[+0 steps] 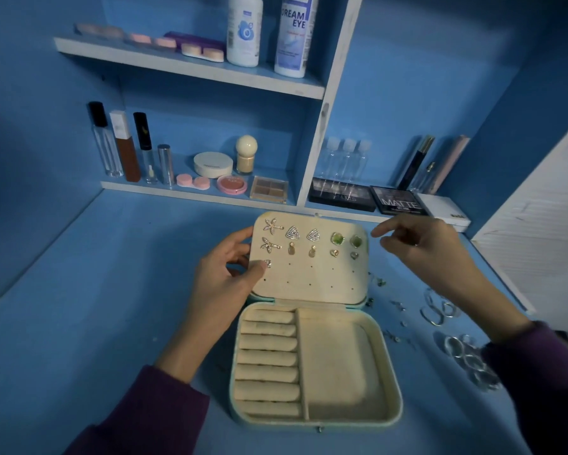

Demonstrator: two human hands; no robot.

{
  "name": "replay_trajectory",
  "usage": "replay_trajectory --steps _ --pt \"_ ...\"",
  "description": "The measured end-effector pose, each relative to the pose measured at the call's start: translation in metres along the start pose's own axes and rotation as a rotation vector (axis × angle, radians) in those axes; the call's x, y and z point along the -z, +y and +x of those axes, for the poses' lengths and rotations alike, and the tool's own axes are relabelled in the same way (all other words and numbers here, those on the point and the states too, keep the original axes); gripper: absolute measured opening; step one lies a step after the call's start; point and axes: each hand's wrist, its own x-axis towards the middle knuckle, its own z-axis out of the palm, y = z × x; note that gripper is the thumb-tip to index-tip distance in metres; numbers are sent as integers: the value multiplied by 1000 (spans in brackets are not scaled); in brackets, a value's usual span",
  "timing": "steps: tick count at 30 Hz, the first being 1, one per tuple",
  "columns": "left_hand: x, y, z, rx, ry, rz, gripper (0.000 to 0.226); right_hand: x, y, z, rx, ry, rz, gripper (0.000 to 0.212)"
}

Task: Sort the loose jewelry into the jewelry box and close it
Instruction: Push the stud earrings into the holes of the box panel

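Blue desk top [95, 323], blue walls, white shelf unit [190, 65] behind loaded with cosmetics. Mint-green rectangular jewelry box [392, 382] sits centre on the desk, open, with its cream velvet lid panel [309, 280] tilted back. Eleven metal stud earrings [292, 232] are pinned in the panel: starfish, triangles, green squares, drops, hearts, plus one small single stud [268, 263] at the lower left. Cream ring rolls [268, 356] and the open tray compartment [338, 366] in the base hold nothing. Left hand [223, 274] grips the lid's left edge, thumb pressed on the panel right at the single stud. Right hand [430, 247] hovers just right of the lid, fingers loosely extended, tips apart. Loose pieces lie on the desk right of the box: silver hoop earrings [437, 311], cluster of silver rings [469, 359], small scattered studs [395, 336].
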Motion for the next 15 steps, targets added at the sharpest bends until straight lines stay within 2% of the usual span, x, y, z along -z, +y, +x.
replay_trajectory --steps 6,11,15 --pt "-1 -1 0 -2 4 -2 50 13 38 6 -53 -107 -220 23" --pt "-2 -3 1 4 -3 -2 51 10 51 5 17 -243 -314 23" --pt "-2 -3 2 0 3 -6 51 3 54 5 73 -286 -336 20"
